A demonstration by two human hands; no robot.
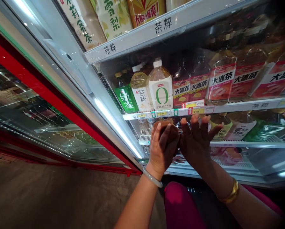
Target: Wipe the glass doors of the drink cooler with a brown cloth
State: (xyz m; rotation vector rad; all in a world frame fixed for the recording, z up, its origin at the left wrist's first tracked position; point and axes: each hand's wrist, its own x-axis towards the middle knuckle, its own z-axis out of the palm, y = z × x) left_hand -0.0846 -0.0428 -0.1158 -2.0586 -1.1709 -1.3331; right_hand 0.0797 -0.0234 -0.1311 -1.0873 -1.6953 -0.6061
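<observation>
The white bottle (160, 92) stands on the shelf (238, 108), long axis upright, on the far side of the left hand (159, 149), the nearer one. Its fingers curl (around what, if anything, I cannot tell); the right hand's (196, 143) are spread apart.

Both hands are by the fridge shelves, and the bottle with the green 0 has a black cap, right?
Not black: the head view shows a white cap on that bottle. The left hand and right hand are by the fridge shelves.
</observation>
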